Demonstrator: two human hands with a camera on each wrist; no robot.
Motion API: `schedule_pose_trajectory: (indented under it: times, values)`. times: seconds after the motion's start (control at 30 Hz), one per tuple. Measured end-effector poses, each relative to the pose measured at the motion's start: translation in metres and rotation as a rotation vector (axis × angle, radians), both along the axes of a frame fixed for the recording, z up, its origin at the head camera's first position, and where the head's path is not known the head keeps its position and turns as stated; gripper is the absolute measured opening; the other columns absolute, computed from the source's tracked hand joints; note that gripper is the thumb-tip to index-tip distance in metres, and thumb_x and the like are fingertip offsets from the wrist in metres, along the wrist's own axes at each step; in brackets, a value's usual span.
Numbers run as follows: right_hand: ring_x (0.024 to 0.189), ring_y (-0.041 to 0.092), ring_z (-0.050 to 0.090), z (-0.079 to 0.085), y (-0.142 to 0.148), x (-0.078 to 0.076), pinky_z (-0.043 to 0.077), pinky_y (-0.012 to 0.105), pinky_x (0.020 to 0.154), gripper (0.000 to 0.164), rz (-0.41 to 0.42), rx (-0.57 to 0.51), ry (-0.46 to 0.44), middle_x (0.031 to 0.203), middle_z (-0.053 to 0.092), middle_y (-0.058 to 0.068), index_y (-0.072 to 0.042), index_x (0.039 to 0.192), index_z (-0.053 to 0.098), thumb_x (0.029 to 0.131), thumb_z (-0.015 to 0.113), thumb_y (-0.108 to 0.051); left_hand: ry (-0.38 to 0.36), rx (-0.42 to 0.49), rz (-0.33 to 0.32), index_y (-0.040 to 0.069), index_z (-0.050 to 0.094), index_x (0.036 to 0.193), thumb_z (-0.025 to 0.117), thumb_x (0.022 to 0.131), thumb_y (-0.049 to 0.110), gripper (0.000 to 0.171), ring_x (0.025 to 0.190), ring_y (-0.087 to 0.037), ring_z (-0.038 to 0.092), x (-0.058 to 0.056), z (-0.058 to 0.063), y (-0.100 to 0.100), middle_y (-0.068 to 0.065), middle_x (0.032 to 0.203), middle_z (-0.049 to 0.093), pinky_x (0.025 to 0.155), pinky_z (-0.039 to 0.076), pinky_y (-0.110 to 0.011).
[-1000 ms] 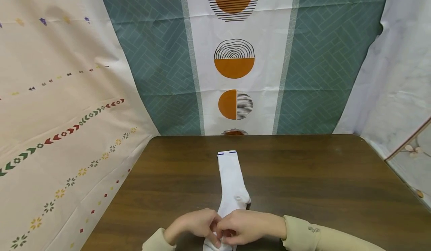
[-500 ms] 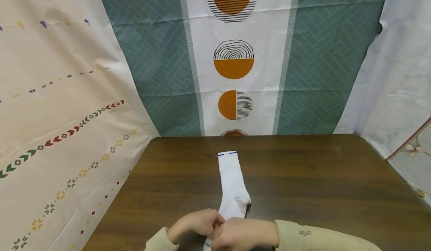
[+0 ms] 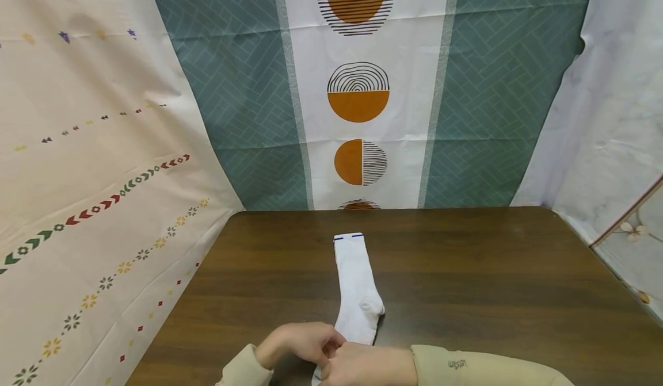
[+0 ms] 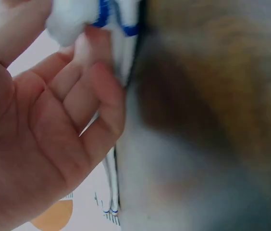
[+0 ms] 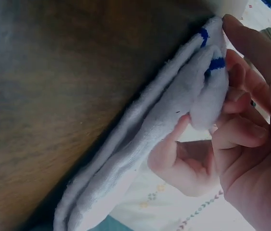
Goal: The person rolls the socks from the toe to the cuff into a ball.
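A pair of white socks (image 3: 354, 282) lies lengthwise on the table, one layered on the other, cuffs with blue marks far from me. Blue stripes also cross the near toe ends (image 5: 210, 72), which bunch up between my hands. My left hand (image 3: 308, 343) pinches the fabric from the left; in the left wrist view its thumb and forefinger are at the white bulge of the sock (image 4: 73, 19). My right hand (image 3: 357, 366) holds the toe end, thumb at its tip in the right wrist view. It hides most of the near end in the head view.
The dark wooden table (image 3: 466, 271) spreads out on both sides of the socks. A patterned green and white curtain (image 3: 357, 87) hangs behind it. Light cloths hang at the left (image 3: 103, 202) and right (image 3: 611, 115).
My right hand has moved toward me and a little to the left, so it covers the toe ends. The left hand has stayed almost in place. The far cuffs lie as before.
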State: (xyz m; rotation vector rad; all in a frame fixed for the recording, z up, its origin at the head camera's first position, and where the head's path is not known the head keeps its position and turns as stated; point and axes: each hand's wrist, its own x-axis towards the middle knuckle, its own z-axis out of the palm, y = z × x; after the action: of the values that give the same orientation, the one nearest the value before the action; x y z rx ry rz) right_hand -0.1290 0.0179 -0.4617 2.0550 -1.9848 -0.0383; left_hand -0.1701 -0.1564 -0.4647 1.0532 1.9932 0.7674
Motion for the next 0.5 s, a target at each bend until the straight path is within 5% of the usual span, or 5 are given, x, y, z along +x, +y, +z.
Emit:
schedule_pose_trajectory:
  times: [0.27, 0.5]
  values:
    - [0.058, -0.004, 0.028, 0.0025, -0.0011, 0.0067, 0.015, 0.01, 0.057, 0.009, -0.015, 0.037, 0.064, 0.076, 0.06, -0.022, -0.033, 0.077, 0.066, 0.086, 0.066, -0.035, -0.26, 0.009, -0.053, -0.009, 0.056, 0.099, 0.068, 0.075, -0.016, 0.028, 0.065, 0.006, 0.046, -0.0061, 0.0052, -0.0055, 0.011, 0.075, 0.05, 0.063, 0.042, -0.009]
    - [0.057, -0.006, 0.028, 0.0016, -0.0058, 0.0081, 0.012, 0.012, 0.061, 0.018, -0.013, 0.026, 0.035, 0.063, 0.053, -0.021, -0.032, 0.067, 0.064, 0.085, 0.066, -0.034, -0.249, 0.01, -0.031, -0.008, 0.055, 0.093, 0.066, 0.072, -0.019, 0.026, 0.061, 0.005, 0.042, -0.0058, 0.0038, -0.0072, 0.007, 0.07, 0.044, 0.059, 0.038, -0.01]
